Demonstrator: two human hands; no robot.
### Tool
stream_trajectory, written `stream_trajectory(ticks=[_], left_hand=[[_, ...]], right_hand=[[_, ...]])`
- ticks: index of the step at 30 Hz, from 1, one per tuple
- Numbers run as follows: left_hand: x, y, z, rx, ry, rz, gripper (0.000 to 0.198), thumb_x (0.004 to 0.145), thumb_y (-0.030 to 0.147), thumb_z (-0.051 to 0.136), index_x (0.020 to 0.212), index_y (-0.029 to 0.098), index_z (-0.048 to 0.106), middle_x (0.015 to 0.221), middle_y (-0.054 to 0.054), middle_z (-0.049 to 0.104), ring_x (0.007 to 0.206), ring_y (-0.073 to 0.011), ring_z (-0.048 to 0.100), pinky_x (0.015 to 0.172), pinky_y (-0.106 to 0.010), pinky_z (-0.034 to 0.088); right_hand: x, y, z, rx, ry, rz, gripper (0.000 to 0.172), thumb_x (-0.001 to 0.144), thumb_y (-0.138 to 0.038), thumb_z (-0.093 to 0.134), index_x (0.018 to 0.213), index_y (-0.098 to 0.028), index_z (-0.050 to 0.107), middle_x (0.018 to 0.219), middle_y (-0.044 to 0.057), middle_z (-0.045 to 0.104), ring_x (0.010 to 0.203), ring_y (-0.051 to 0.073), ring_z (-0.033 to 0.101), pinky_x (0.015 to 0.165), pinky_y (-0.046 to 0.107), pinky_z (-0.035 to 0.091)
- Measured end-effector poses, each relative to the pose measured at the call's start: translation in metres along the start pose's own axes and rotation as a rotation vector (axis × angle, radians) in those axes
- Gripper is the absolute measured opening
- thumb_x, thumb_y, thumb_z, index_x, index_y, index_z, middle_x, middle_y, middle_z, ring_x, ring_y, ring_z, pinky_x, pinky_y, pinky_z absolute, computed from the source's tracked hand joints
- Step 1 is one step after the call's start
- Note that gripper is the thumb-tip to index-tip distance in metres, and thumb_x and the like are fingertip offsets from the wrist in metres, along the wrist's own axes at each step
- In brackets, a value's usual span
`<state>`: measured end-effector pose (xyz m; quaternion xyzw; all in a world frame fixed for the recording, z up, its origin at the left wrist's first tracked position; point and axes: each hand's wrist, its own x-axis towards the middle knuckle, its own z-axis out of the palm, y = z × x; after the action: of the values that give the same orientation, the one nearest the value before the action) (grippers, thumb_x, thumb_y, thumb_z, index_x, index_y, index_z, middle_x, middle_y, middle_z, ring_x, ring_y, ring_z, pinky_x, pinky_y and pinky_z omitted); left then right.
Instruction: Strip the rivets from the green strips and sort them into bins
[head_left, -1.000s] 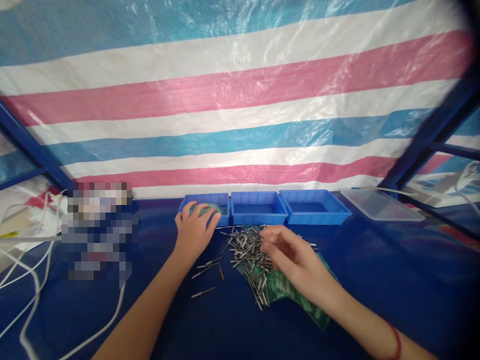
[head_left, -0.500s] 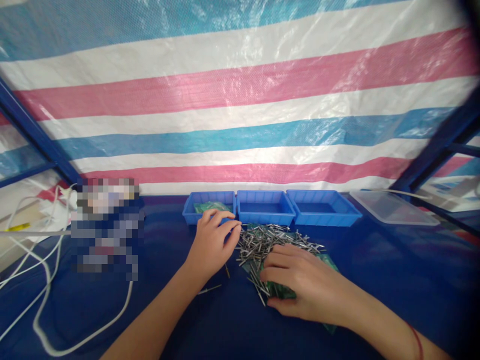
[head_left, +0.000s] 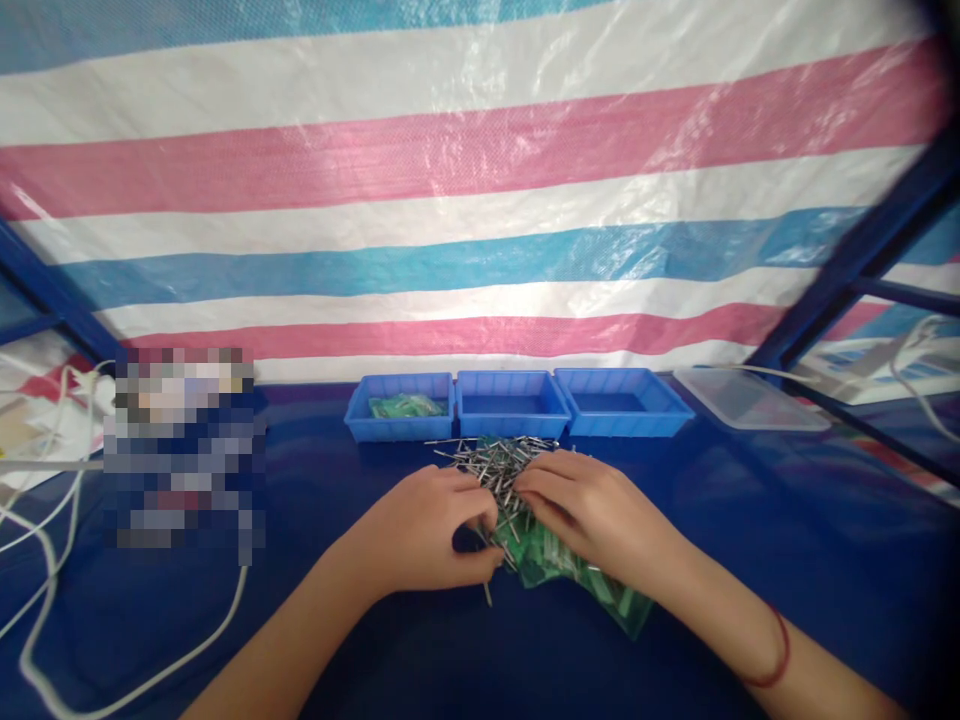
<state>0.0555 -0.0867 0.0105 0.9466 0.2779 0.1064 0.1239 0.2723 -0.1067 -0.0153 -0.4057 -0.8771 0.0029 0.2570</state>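
A heap of thin silver metal rivets lies over green plastic bags on the blue tabletop. At the heap's left side is my left hand, its fingers curved and the thumb held apart from them. A few rivets lie by its thumb tip, one pointing down toward me. My right hand rests on the heap's right side with bent fingers pressed together, the fingertips down among the rivets. What lies under its palm is hidden.
Three blue bins stand in a row behind the heap: a left bin with a green bag inside, a middle bin and a right bin. A clear plastic lid lies right. White cables run along the left.
My left hand has come down and nearer to me, against the heap's left edge. My right hand has moved up onto the rivets, uncovering more green bag. The view has shifted slightly.
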Motion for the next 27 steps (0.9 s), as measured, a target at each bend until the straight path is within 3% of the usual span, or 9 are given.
stream_trajectory(ticks=[5, 11, 15, 27], left_hand=[[0.0, -0.001, 0.003, 0.016, -0.09, -0.01, 0.029, 0.073, 0.044, 0.072, 0.085, 0.021, 0.061, 0.09, 0.001, 0.064, 0.085, -0.0177, 0.059, 0.073, -0.026, 0.037], [-0.002, -0.011, 0.001, 0.031, -0.114, -0.024, 0.006, 0.088, 0.026, 0.058, 0.089, 0.023, 0.063, 0.089, 0.002, 0.065, 0.084, -0.0157, 0.061, 0.073, -0.025, 0.038], [-0.003, -0.009, 0.0, 0.052, -0.107, -0.06, 0.014, 0.084, 0.014, 0.055, 0.092, 0.023, 0.063, 0.092, 0.001, 0.065, 0.084, -0.0159, 0.061, 0.074, -0.025, 0.04], [-0.003, -0.007, 0.003, 0.21, -0.123, -0.155, 0.008, 0.088, 0.018, 0.053, 0.089, 0.023, 0.06, 0.089, 0.0, 0.062, 0.08, -0.0167, 0.061, 0.067, -0.025, 0.04]], right_hand=[[0.002, 0.002, 0.002, 0.035, 0.073, 0.055, 0.013, 0.088, -0.016, 0.053, 0.084, -0.018, 0.065, 0.082, 0.006, 0.064, 0.082, 0.019, 0.06, 0.074, 0.032, 0.048], [0.003, -0.004, -0.002, 0.112, 0.146, 0.065, 0.015, 0.088, -0.015, 0.051, 0.084, -0.017, 0.064, 0.084, 0.006, 0.065, 0.079, 0.019, 0.058, 0.073, 0.033, 0.047], [0.003, -0.007, -0.003, 0.127, 0.131, 0.048, 0.016, 0.088, -0.015, 0.05, 0.083, -0.017, 0.065, 0.082, 0.006, 0.065, 0.079, 0.019, 0.058, 0.073, 0.034, 0.046], [0.001, -0.009, 0.0, 0.143, 0.077, 0.033, 0.016, 0.09, -0.019, 0.049, 0.083, -0.018, 0.064, 0.082, 0.005, 0.063, 0.08, 0.018, 0.056, 0.08, 0.037, 0.045]])
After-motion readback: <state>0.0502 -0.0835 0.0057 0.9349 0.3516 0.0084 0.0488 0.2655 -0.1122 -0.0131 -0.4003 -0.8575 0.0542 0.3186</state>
